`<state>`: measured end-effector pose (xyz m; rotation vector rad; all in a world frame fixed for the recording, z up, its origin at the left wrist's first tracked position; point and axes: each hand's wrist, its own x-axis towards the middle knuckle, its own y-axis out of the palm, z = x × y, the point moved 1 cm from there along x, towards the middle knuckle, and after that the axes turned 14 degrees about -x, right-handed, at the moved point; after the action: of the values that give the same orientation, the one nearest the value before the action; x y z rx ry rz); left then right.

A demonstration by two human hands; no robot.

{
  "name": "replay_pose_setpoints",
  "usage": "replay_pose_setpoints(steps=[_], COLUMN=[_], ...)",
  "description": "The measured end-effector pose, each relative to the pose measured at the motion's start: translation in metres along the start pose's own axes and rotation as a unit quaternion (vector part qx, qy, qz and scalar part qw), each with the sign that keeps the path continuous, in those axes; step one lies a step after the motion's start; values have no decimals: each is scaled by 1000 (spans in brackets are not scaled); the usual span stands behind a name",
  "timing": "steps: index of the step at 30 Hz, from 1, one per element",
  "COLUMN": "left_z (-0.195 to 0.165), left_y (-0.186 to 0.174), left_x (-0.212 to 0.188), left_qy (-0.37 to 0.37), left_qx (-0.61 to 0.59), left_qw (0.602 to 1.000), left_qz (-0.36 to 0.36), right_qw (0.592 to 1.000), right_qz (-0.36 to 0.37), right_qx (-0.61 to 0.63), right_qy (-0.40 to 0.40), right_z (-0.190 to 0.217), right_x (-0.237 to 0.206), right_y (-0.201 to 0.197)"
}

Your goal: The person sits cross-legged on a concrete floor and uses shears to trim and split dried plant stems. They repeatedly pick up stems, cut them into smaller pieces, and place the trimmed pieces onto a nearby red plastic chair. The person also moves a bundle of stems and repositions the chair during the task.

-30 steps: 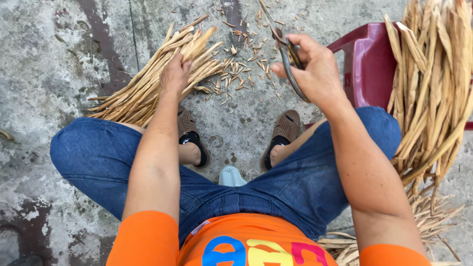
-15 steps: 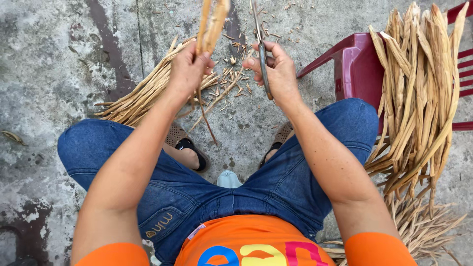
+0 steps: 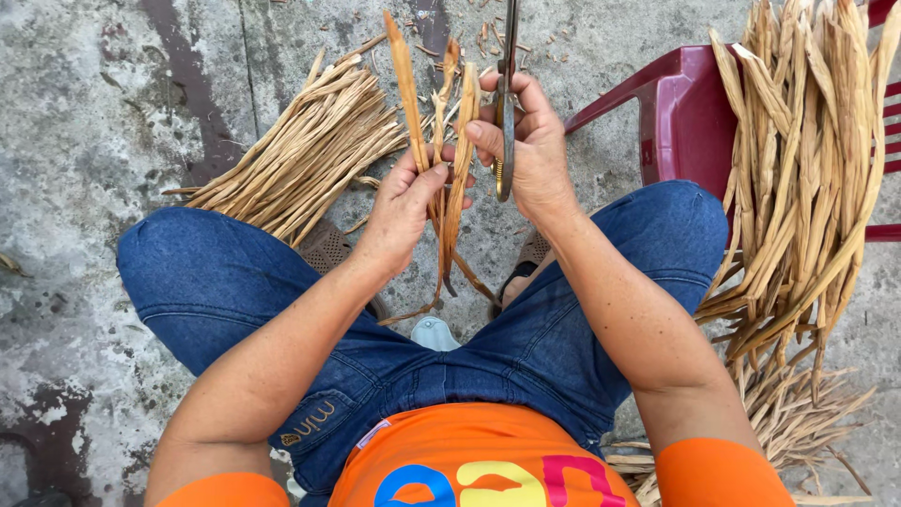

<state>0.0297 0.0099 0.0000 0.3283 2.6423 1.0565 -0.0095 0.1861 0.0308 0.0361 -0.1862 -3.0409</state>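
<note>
My left hand (image 3: 402,208) grips a few long dried tan strips (image 3: 452,160), held upright between my knees, their lower ends trailing toward the ground. My right hand (image 3: 531,145) holds a thin knife (image 3: 508,103) with its blade pointing up, and its thumb and fingers also touch the strips right beside the left hand. Both hands meet above my lap. I wear blue jeans and an orange shirt.
A pile of similar dried strips (image 3: 300,155) lies on the concrete ground ahead to the left. A dark red plastic chair (image 3: 680,113) at the right carries a big bundle of dried strips (image 3: 812,178) that hangs down to the floor. Small scraps litter the ground ahead.
My left hand took strips from the ground pile and lifted them toward me. My right hand with the knife moved in to meet them. The camera view shifted closer.
</note>
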Motion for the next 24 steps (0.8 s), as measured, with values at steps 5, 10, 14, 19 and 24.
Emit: replay_pose_setpoints(steps=[5,10,14,19,24], left_z=[8,-2,-8,-20,-25], left_y=[3,9,20,17,11], left_x=[10,19,20,25,28], left_qy=[48,76,88,81,93], left_qx=[86,77,63,13,-2], left_qw=[995,991,992,993,992], left_qz=[-30,-78,-65,-88,-86], right_qw=[1000,999,996,995,989], right_qz=[-7,-1,7,10,52], right_qx=[-3,-32,-83,-104,-141], right_qy=[6,21,13,2,0], right_z=[-1,-4,-6,-6,-6], right_x=[0,-2,-5,-10,-26], right_y=[-4,-4,-4,-7,-5])
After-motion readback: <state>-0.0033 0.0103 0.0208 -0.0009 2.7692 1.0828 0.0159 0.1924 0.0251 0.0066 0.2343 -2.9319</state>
